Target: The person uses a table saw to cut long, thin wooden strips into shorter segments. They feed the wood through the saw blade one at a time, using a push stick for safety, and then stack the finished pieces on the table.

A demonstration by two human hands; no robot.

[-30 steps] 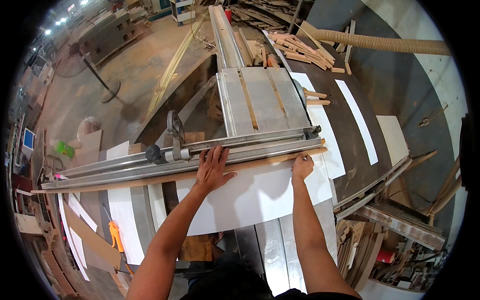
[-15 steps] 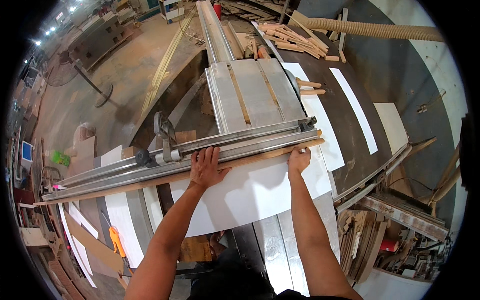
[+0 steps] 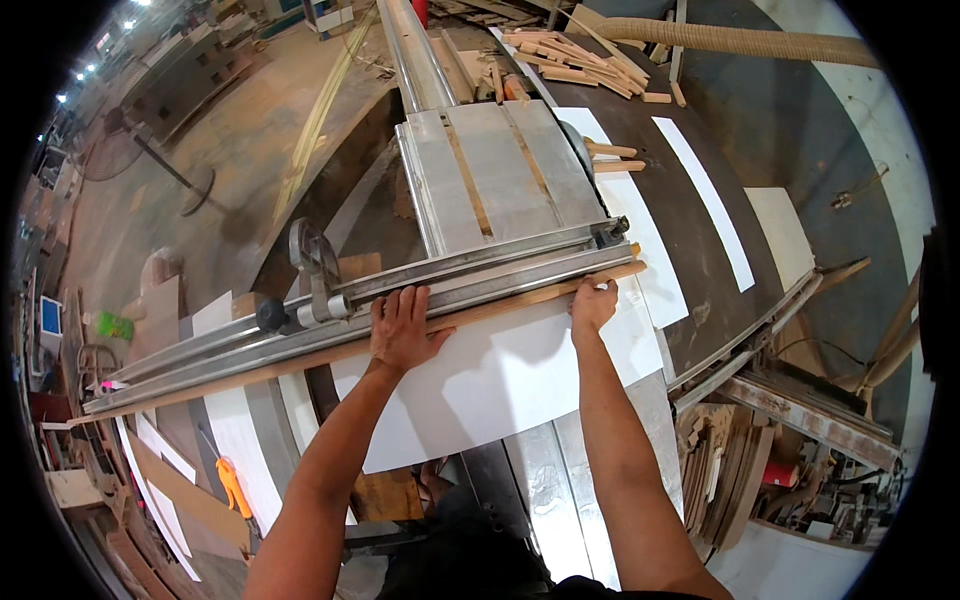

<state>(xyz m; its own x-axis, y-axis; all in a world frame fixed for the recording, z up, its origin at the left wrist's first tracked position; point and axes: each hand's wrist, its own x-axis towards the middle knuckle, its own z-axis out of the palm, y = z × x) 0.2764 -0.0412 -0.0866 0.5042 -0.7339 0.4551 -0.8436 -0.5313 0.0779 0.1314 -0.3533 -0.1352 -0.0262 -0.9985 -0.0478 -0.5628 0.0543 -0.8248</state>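
Note:
A long wooden strip (image 3: 510, 303) lies along the near side of the metal fence (image 3: 520, 273) of a sliding table saw. My left hand (image 3: 403, 330) reaches over the strip with its fingers on the fence and its thumb stretched along the near side, holding the strip against the metal. Near the strip's right end, my right hand (image 3: 594, 305) pinches it with curled fingers; the fingertips are partly hidden. Under both forearms is a large white panel (image 3: 480, 385). Beyond the fence is the slotted metal sliding table (image 3: 500, 175), with the partly visible saw blade (image 3: 575, 147) at its right edge.
Two short wooden sticks (image 3: 618, 166) lie beside the blade. Cut wood pieces (image 3: 585, 62) are piled on the dark tabletop (image 3: 690, 220), near a narrow white strip (image 3: 705, 200). A fence stop (image 3: 313, 262) rises left of my hands. An orange-handled tool (image 3: 233, 487) lies at lower left.
The whole view has shifted slightly, so the saw and fence appear higher in the picture. Both hands stay on the wooden strip, with no clear movement along it.

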